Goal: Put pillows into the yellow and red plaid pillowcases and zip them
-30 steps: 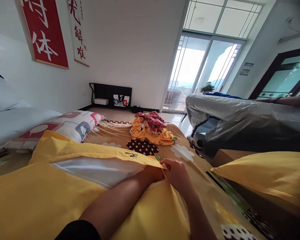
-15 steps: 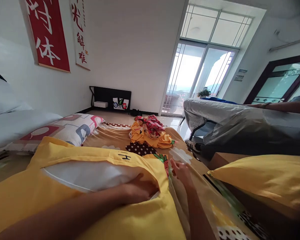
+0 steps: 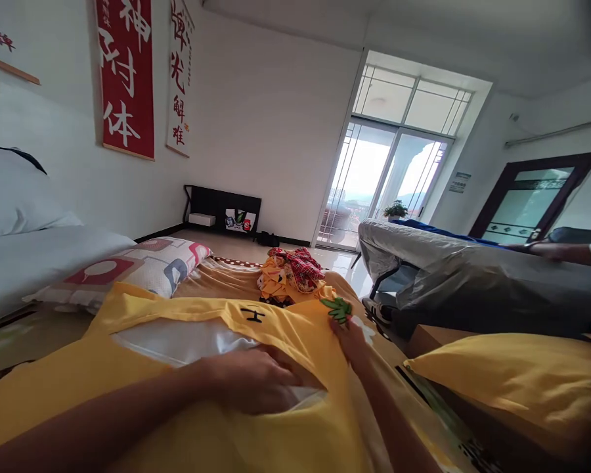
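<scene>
Yellow pillowcase (image 3: 226, 447), white pillow (image 3: 187, 341) inside

Bedroom-like room: brown bedsheet (image 3: 209, 282), patterned pillow (image 3: 145, 268), red wall scroll (image 3: 127, 82).

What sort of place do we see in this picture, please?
Probably an indoor sleeping or training room, though I cannot say which: a patterned pillow and a yellow pillow cover suggest bedding, while a red hanging scroll with large characters suggests a shared space.
</scene>
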Available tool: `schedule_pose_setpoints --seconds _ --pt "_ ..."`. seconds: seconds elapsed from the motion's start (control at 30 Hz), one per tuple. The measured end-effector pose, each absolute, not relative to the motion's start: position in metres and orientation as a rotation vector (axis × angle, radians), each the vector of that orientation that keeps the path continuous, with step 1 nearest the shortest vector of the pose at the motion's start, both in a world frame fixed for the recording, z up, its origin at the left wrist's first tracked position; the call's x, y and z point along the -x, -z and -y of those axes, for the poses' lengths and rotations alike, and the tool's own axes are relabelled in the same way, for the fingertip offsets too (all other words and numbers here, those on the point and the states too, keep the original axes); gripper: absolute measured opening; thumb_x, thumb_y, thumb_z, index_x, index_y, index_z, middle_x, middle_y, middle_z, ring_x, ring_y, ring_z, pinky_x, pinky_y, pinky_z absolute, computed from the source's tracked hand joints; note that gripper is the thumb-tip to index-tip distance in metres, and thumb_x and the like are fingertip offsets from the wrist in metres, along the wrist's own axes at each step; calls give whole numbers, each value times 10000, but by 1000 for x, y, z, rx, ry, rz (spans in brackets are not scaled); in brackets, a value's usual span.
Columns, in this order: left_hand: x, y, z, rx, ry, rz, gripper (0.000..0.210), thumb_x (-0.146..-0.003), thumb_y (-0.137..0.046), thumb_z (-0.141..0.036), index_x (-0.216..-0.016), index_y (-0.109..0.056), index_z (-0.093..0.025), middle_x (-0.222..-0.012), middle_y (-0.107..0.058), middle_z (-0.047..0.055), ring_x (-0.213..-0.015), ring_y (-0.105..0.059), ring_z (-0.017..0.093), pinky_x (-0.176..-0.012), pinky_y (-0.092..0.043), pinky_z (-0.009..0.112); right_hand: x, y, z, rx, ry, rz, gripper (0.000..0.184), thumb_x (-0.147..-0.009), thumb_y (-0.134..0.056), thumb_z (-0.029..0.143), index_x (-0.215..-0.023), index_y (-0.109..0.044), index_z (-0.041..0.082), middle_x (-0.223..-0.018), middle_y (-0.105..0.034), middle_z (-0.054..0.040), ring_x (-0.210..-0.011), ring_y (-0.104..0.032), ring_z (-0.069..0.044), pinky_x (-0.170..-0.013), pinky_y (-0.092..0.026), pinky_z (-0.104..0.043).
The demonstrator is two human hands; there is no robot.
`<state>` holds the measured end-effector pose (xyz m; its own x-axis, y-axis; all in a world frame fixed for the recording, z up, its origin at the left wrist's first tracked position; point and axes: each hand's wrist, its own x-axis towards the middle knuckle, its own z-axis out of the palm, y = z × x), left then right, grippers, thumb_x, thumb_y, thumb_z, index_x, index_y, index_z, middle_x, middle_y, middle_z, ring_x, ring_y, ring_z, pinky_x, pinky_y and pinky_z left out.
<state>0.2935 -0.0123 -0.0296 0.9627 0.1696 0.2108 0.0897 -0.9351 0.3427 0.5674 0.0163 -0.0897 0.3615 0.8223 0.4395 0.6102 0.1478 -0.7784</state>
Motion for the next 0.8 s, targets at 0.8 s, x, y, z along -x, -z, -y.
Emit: schedule_pose_setpoints --seconds 0.8 --pt "-86 -5 42 -2597 -1763 -1747 120 -768 -341 -167 -659 -349 -216 -627 -407 -22 -659 -400 144 -667 -355 240 -504 -130 16 1656 409 1360 241 -776 -552 351 -586 -529 204 -588 -551 -24 -591 -461 -171 -575 -291 -285"
